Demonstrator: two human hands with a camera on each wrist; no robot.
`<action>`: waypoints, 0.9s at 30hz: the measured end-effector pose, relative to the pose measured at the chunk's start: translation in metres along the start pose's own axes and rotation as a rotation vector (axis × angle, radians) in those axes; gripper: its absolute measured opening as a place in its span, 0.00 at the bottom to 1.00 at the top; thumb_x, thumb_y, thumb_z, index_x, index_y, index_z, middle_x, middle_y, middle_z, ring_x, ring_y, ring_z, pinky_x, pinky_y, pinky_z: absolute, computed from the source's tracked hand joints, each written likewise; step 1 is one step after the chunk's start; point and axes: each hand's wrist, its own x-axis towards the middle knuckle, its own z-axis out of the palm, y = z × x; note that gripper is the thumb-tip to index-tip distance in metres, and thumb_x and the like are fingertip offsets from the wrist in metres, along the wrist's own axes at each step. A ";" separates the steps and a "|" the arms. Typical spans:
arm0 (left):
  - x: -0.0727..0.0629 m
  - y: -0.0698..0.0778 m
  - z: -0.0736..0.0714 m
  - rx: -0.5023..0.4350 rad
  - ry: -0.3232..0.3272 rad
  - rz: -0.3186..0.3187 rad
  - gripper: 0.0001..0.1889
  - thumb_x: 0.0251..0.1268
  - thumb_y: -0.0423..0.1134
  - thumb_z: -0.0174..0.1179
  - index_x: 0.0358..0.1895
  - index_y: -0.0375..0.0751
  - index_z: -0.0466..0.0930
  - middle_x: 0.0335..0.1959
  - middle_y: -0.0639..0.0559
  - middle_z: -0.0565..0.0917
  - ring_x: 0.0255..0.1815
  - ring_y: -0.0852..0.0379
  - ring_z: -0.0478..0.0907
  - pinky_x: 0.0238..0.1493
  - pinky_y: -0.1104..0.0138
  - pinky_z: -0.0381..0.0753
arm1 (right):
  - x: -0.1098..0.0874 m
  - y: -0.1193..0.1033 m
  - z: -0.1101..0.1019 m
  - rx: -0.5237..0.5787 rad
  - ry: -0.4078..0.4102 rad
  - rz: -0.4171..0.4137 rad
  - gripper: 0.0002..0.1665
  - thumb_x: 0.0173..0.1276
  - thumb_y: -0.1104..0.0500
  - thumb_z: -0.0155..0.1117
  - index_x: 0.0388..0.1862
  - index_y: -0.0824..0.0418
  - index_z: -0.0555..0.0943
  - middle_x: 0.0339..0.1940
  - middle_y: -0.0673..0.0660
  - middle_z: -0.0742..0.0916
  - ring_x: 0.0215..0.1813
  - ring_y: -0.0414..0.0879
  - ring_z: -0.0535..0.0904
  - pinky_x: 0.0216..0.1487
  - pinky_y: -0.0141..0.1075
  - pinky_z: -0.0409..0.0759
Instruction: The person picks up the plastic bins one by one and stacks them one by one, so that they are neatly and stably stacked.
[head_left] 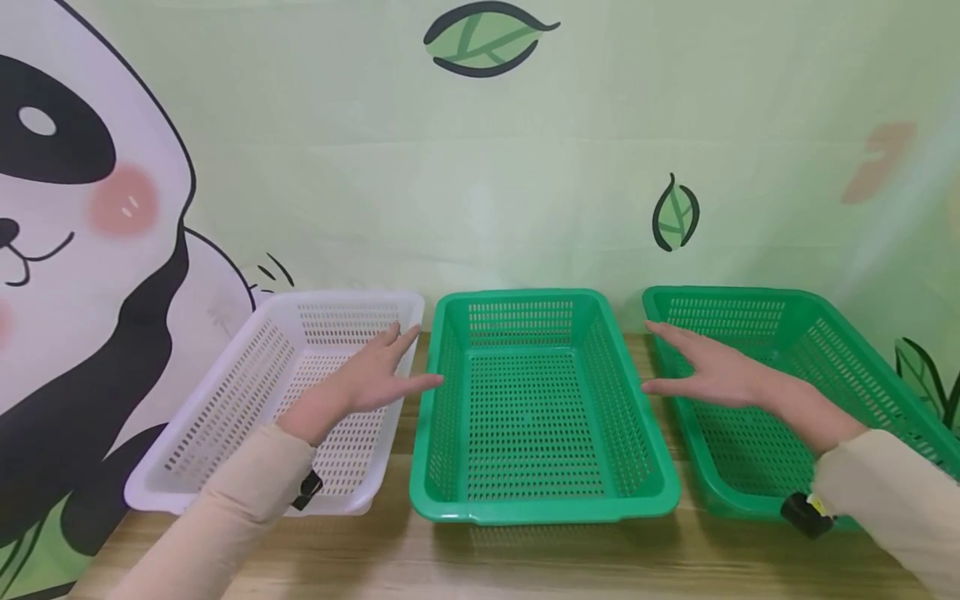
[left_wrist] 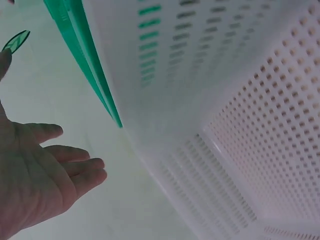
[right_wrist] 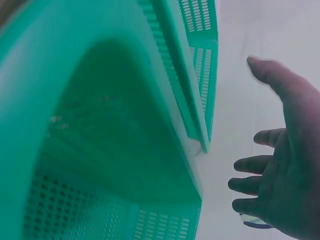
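Observation:
My left hand [head_left: 369, 377] hovers over the right side of the white basket [head_left: 273, 400], its thumb pointing toward the middle green basket [head_left: 545, 510]. The fingers are spread, and the left wrist view shows the bare palm [left_wrist: 35, 180] with nothing in it. Over the left rim of the right green basket [head_left: 738, 504] is my right hand [head_left: 712, 371], thumb and fingers extended toward the middle basket. In the right wrist view, its fingers [right_wrist: 246, 185] are apart and hold nothing. All three baskets have slotted walls and perforated floors, with nothing lying inside.
The baskets stand side by side on a wooden table [head_left: 360, 558], with narrow gaps between them. Close behind them hangs a pale green backdrop [head_left: 525, 183] printed with leaves and a large panda [head_left: 67, 275]. Both forearms reach in across the outer baskets.

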 end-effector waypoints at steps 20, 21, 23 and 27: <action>-0.004 0.024 0.013 -0.571 -0.094 -0.152 0.43 0.58 0.39 0.58 0.71 0.35 0.40 0.65 0.30 0.59 0.62 0.36 0.62 0.55 0.47 0.68 | 0.001 -0.015 0.029 0.453 -0.011 0.134 0.50 0.63 0.51 0.59 0.71 0.69 0.42 0.65 0.76 0.59 0.62 0.70 0.61 0.53 0.57 0.69; -0.004 0.025 0.014 -0.600 -0.105 -0.164 0.42 0.58 0.38 0.58 0.71 0.37 0.41 0.63 0.30 0.62 0.59 0.36 0.66 0.52 0.49 0.72 | 0.001 -0.015 0.030 0.466 -0.016 0.144 0.50 0.64 0.52 0.59 0.71 0.69 0.41 0.65 0.76 0.59 0.62 0.70 0.61 0.53 0.57 0.69; -0.004 0.027 0.016 -0.612 -0.124 -0.182 0.40 0.58 0.34 0.58 0.70 0.39 0.45 0.59 0.32 0.68 0.53 0.39 0.72 0.46 0.53 0.77 | 0.002 -0.017 0.033 0.481 -0.027 0.173 0.50 0.64 0.52 0.58 0.70 0.70 0.40 0.65 0.76 0.58 0.63 0.69 0.60 0.54 0.57 0.68; -0.005 0.031 0.019 -0.558 -0.156 -0.196 0.32 0.56 0.28 0.57 0.65 0.36 0.57 0.53 0.36 0.74 0.47 0.45 0.77 0.42 0.57 0.80 | 0.003 -0.021 0.038 0.496 -0.040 0.219 0.48 0.65 0.54 0.56 0.69 0.75 0.39 0.66 0.77 0.56 0.64 0.70 0.56 0.57 0.57 0.65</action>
